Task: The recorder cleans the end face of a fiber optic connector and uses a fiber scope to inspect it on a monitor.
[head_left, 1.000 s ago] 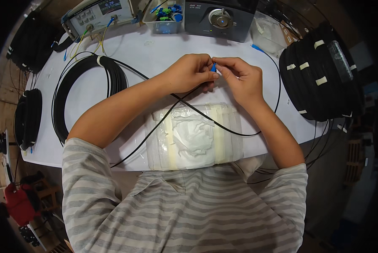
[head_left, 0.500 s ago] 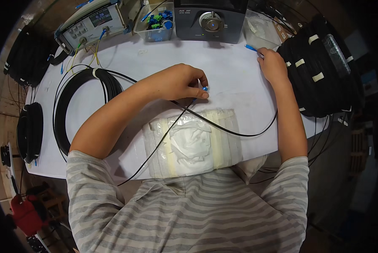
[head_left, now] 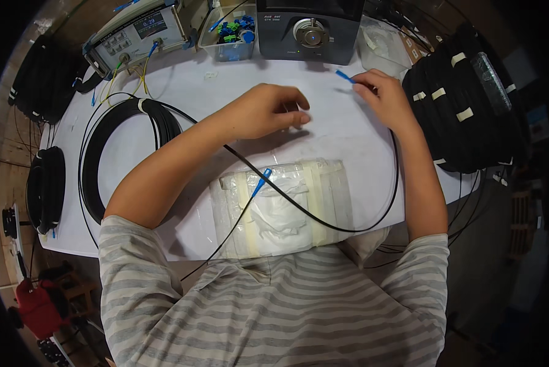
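Handling black cable [head_left: 323,223] ends: right hand [head_left: 384,98] pinching blue plug [head_left: 344,76] near far table edge; left hand [head_left: 268,111] loosely curled, empty, other plug [head_left: 263,179] lying on plastic bag [head_left: 287,208]. Next probably calls for steady aim.

The left hand [head_left: 265,113] hides its own fingertips and part of the cable [head_left: 323,223]. The top edge crops the grey box [head_left: 311,30].

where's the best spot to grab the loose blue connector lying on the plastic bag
Pinch the blue connector by its body, across the long sides, coming from above. It lies flat and free on the plastic bag, slanted, with its black cable trailing off one end, so the sides are clear.
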Motion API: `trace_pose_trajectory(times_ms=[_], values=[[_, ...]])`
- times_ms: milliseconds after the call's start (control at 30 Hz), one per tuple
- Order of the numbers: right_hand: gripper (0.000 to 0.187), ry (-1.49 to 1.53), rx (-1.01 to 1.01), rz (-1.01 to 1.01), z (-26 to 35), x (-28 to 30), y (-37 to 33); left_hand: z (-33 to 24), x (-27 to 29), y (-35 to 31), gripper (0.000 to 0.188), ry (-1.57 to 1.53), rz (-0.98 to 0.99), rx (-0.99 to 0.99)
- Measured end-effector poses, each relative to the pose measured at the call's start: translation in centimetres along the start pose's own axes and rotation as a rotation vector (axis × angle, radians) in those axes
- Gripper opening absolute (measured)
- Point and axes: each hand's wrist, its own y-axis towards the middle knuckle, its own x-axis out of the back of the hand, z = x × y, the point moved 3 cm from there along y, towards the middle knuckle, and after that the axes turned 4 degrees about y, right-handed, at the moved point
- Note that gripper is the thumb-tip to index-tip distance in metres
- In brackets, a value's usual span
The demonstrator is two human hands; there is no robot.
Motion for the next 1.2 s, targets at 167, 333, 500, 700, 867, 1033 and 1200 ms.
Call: trace_pose_trajectory(times_ms=[167,333,500,700,867,1033,1200], values=[[0.017,0.087,0.055,0.116,4.8,-2.3,-0.5,-0.3,0.8,0.3,0.032,-0.047,-0.276,-0.002],[0.016,0.073,0.152,0.16,5.7,-3.7,-0.9,0.1,1.4,0.5,0.024,0.044,-0.2,0.074],[0.018,0.302,-0.052,0.331,4.9,-3.1,-0.7,-0.8,1.5,0.2,0.021,0.248,-0.153,0.122],[0.031,1.474,-0.193,0.562,-0.9,-0.8,-1.8,-0.6,1.5,0.8,0.022,-0.263,-0.074,-0.11],[0.034,1.645,-0.207,0.187,1.7,-5.0,-1.3,0.9,1.3,0.8,0.023,-0.328,-0.19,-0.064],[0.032,1.328,-0.364,0.254,4.0,-7.7,-1.7,0.7,0.0,0.7,0.02,-0.285,-0.252,-0.068],[0.032,1.16,-0.299,0.021,4.1,-7.5,-1.7,0.0,0.1,1.1,0.02,-0.032,-0.236,-0.008]])
